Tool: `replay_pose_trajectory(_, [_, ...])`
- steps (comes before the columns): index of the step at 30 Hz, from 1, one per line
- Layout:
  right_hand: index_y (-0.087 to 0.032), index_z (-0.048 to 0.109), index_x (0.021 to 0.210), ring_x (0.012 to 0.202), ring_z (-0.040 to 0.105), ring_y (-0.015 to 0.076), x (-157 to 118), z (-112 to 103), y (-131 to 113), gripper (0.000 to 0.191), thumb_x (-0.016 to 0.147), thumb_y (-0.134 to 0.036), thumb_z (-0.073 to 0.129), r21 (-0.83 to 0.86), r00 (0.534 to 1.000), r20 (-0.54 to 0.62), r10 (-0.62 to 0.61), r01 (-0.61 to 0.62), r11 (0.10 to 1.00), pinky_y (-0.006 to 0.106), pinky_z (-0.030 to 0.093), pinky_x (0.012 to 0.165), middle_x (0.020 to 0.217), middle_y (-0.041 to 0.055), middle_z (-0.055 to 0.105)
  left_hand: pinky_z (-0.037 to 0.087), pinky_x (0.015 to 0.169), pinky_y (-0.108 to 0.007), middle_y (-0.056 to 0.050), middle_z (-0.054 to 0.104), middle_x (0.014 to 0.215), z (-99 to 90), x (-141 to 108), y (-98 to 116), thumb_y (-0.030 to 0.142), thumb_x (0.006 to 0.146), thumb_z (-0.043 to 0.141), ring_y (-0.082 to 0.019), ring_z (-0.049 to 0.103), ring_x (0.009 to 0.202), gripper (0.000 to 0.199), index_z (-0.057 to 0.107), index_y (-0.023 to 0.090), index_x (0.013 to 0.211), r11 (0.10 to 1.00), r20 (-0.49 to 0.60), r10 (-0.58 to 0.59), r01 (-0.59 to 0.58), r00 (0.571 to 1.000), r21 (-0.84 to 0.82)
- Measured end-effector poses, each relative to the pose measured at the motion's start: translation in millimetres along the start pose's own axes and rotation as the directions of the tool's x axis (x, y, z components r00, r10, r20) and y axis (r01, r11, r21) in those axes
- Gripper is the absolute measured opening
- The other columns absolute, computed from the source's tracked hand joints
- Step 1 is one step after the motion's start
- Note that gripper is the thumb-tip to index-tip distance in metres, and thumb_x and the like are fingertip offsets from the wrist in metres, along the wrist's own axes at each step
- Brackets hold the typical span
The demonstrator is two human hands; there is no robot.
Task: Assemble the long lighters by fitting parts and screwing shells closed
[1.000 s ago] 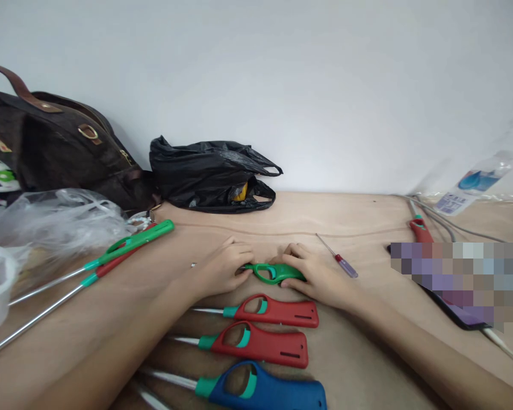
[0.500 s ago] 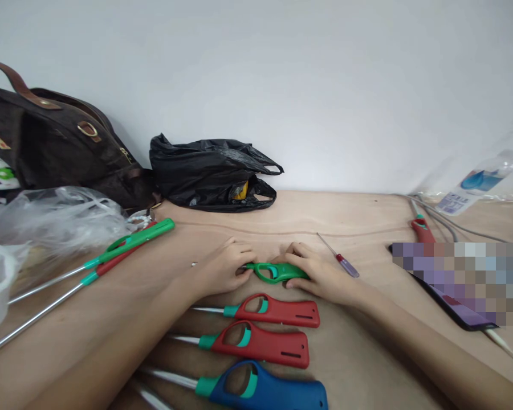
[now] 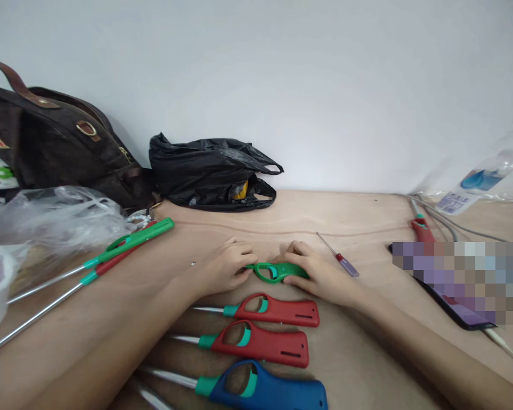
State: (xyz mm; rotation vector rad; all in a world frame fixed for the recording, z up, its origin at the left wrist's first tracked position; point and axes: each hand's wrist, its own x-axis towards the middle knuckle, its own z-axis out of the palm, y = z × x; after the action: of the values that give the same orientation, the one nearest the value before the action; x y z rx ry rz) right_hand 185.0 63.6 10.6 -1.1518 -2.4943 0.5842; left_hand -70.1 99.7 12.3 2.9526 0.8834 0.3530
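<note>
Head view, near to far: a blue lighter [image 3: 265, 390] lies at the bottom edge of the frame, with two red lighters [image 3: 277, 311] stacked in a row just above it, all flat on the desk [image 3: 367, 210]. Just beyond them, at centre frame, the green lighter [image 3: 277, 271] rests on the desk between both hands. The left hand [image 3: 224, 266] has its fingers curled onto the nozzle end, and the right hand [image 3: 320, 272] has its fingers closed over the handle.

A likely risk is that a forearm sweeps the red lighters close beneath it, since both arms pass right beside that row. Pressing near the trigger could also spark the green lighter while fingers sit at its nozzle.

A small screwdriver [image 3: 342, 261] lies just right of the right hand and could roll if knocked. Farther back, upper left, sit a black plastic bag [image 3: 209, 171] and a brown bag [image 3: 55, 148].
</note>
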Motion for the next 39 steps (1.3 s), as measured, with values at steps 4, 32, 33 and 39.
replay_pose_trajectory(4, [-0.028,0.059,0.122,0.104,0.056,0.0215,1,1,-2,0.033,0.090,-0.024,0.058,0.020,0.999,-0.021,0.031,-0.030,0.999,0.037,0.045,0.094,0.108,0.0056,0.056,0.044,0.083,-0.031,-0.003,0.064,0.090,-0.3,0,0,0.014,0.081,0.055,-0.019,0.058,0.087,0.014,0.065,0.021,0.088,1.000,0.007,-0.006,0.006,1.000,-0.007])
replay_pose_trajectory(32, [-0.020,0.060,0.109,0.105,0.058,0.0200,6,3,-16,0.042,0.072,-0.005,0.072,0.126,0.978,-0.059,0.200,-0.192,0.973,0.031,0.044,0.089,0.111,0.0056,0.064,0.046,0.077,-0.029,-0.005,0.064,0.092,-7.8,15,23,0.029,0.080,0.070,-0.023,0.060,0.091,0.015,0.065,0.016,0.084,0.914,0.164,-0.342,0.368,0.925,-0.168])
replay_pose_trajectory(33, [-0.019,0.061,0.105,0.103,0.059,0.0199,7,2,-17,0.039,0.071,-0.005,0.073,0.122,0.976,-0.052,0.212,-0.205,0.971,0.030,0.044,0.086,0.108,0.0055,0.065,0.045,0.075,-0.029,-0.004,0.064,0.091,-9.4,16,24,0.028,0.079,0.071,-0.022,0.060,0.090,0.015,0.064,0.016,0.083,0.900,0.172,-0.362,0.391,0.916,-0.190])
replay_pose_trajectory(39, [-0.018,0.064,0.097,0.090,0.063,0.0210,7,-5,-26,0.015,0.083,-0.021,0.068,-0.019,0.971,-0.036,0.235,-0.235,0.972,0.028,0.042,0.073,0.096,0.0058,0.069,0.041,0.069,-0.028,-0.001,0.067,0.080,-16.1,17,28,0.023,0.074,0.073,-0.022,0.061,0.079,0.012,0.063,0.017,0.078,0.883,0.139,-0.415,0.435,0.899,-0.176])
